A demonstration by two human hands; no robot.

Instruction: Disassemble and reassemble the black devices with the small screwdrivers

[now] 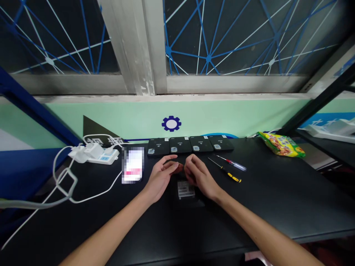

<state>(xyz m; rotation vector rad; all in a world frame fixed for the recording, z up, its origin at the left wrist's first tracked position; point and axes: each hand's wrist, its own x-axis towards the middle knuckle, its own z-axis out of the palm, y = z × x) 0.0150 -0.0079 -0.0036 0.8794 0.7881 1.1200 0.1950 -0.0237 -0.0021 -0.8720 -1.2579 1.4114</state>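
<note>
we see the left hand and right hand close together over the black table, fingertips pinching a small dark piece between them; each grip is clenched on it, though the piece is too small to identify. just below the hands a black device lies flat with a white label facing up. behind them four black boxes sit in a row by the wall. two screwdrivers lie to the right, a phone and a power strip to the left, and a snack bag far right.
</note>
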